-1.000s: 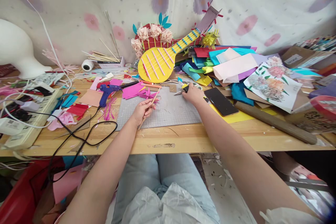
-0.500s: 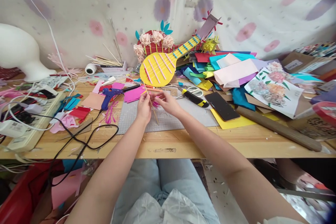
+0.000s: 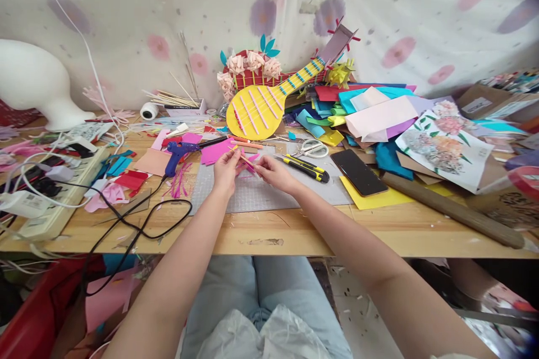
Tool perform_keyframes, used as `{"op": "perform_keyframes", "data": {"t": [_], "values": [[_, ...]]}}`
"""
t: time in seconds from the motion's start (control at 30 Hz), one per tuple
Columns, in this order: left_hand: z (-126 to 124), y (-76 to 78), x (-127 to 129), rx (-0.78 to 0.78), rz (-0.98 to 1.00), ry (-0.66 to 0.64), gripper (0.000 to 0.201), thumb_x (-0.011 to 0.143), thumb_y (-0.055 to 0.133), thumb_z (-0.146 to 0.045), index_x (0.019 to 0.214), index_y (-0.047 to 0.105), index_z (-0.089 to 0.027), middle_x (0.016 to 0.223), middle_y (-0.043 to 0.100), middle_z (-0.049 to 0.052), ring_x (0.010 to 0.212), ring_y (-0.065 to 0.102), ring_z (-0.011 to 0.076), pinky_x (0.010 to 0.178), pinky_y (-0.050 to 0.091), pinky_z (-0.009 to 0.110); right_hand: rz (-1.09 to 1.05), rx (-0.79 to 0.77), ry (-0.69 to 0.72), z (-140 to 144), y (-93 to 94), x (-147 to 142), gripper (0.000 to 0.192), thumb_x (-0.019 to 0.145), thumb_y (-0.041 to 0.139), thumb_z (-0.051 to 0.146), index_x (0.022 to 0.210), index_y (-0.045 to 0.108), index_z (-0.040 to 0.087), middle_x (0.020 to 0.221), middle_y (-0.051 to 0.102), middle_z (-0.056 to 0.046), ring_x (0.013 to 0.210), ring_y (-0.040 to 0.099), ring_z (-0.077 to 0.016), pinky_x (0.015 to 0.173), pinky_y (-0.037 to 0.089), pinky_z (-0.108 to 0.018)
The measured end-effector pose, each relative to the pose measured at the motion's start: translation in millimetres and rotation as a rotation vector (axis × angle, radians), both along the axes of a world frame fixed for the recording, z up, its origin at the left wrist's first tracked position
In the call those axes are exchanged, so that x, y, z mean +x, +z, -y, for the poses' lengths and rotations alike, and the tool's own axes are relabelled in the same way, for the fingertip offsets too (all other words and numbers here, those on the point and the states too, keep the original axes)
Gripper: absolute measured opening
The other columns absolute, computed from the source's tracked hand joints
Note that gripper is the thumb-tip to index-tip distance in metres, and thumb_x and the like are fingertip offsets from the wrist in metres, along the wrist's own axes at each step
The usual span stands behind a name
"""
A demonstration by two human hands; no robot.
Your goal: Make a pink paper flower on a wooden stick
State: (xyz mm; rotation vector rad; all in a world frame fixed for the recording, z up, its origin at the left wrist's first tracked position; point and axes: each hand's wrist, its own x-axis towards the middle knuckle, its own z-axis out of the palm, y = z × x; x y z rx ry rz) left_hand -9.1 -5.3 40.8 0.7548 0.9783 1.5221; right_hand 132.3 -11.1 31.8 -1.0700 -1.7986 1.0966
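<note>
A thin wooden stick [image 3: 247, 162] spans the gap between my two hands, above the grey cutting mat [image 3: 322, 193]. My left hand [image 3: 226, 173] pinches it near its far end, where a small yellow tip shows. My right hand [image 3: 275, 174] has its fingers closed on the other end. Thin magenta paper strips [image 3: 243, 170] lie behind and between the fingers, partly hidden. Right of my right hand lies a yellow and black utility knife [image 3: 309, 170], with white-handled scissors [image 3: 314, 148] just beyond. Magenta paper sheets [image 3: 213, 152] rest behind my left hand.
A blue glue gun [image 3: 179, 151] with a looping black cable is at left, by a power strip [image 3: 59, 196]. A yellow paper instrument [image 3: 255, 112] stands at the back. A phone [image 3: 357, 173], coloured paper [image 3: 381, 115] and a wooden rod [image 3: 455, 210] lie at right.
The stick has swung from pointing down towards me to slanting rightwards, and my right hand now grips its near end. The utility knife lies slightly further left and closer to me.
</note>
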Motion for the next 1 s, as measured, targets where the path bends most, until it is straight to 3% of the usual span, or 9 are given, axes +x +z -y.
{"op": "perform_keyframes", "data": {"t": [0.13,0.3,0.4,0.5,0.6,0.7,0.87,1.0], "values": [[-1,-3.6,2,-0.053,0.007,0.030,0.026,0.059,0.071,-0.029,0.071,0.054,-0.013,0.066,0.060,-0.001,0.060,0.059,0.0091,0.059,0.050,0.024,0.149,0.001,-0.057,-2,3.3,15,0.029,0.081,0.042,0.047,0.074,0.047,0.019,0.064,0.057,0.003,0.051,0.047,-0.0079,0.053,0.037,-0.021],[-9,-1.2,-13,-0.063,-0.024,0.132,0.024,0.059,0.071,-0.025,0.066,0.051,-0.013,0.058,0.058,-0.003,0.053,0.056,0.0071,0.060,0.050,0.024,0.633,0.196,-0.418,-10,11.6,69,0.030,0.081,0.044,0.046,0.084,0.056,0.019,0.084,0.063,-0.003,0.076,0.055,-0.0154,0.067,0.040,-0.026],[-17,0.2,-26,-0.016,-0.038,0.112,0.020,0.062,0.070,-0.025,0.067,0.054,-0.013,0.059,0.059,-0.002,0.054,0.058,0.0070,0.061,0.051,0.023,0.906,0.258,-0.406,-9,6.7,102,0.033,0.077,0.052,0.046,0.092,0.057,0.017,0.096,0.061,-0.008,0.093,0.053,-0.0221,0.078,0.039,-0.032],[-24,-0.6,-40,0.019,0.029,0.132,0.014,0.066,0.067,-0.020,0.067,0.055,-0.013,0.060,0.061,-0.003,0.055,0.059,0.0056,0.062,0.051,0.020,1.038,0.256,-0.393,-4,-4.2,118,0.043,0.077,0.054,0.045,0.107,0.053,0.015,0.107,0.057,-0.012,0.101,0.050,-0.0250,0.085,0.038,-0.035],[-30,-3.3,-50,0.003,0.158,0.170,0.006,0.074,0.059,-0.013,0.068,0.057,-0.012,0.062,0.063,-0.001,0.055,0.059,0.0042,0.061,0.051,0.017,1.083,0.208,-0.396,-3,-9.0,121,0.040,0.080,0.050,0.043,0.110,0.052,0.016,0.108,0.056,-0.013,0.103,0.050,-0.0257,0.085,0.039,-0.035],[-34,-6.4,-59,-0.048,0.284,0.199,0.014,0.079,0.050,-0.007,0.069,0.058,-0.011,0.062,0.063,-0.001,0.058,0.061,0.0043,0.060,0.052,0.015,1.051,0.164,-0.442,-12,-1.5,123,0.038,0.080,0.050,0.042,0.108,0.052,0.017,0.110,0.054,-0.012,0.099,0.053,-0.0248,0.080,0.041,-0.033],[-34,-10.1,-67,-0.085,0.373,0.214,0.019,0.082,0.047,-0.008,0.067,0.058,-0.012,0.057,0.062,-0.002,0.055,0.060,0.0034,0.058,0.052,0.013,1.015,0.061,-0.630,-50,18.8,141,0.047,0.072,0.058,0.045,0.107,0.052,0.015,0.110,0.052,-0.014,0.092,0.056,-0.0251,0.074,0.043,-0.032],[-34,-13.1,-67,-0.093,0.366,0.201,0.018,0.081,0.048,-0.007,0.067,0.058,-0.011,0.058,0.063,-0.001,0.055,0.060,0.0039,0.056,0.051,0.013,0.955,-0.033,-0.557,-85,24.1,156,0.051,0.066,0.061,0.048,0.105,0.051,0.016,0.089,0.060,-0.009,0.077,0.058,-0.0218,0.063,0.044,-0.030]]}}
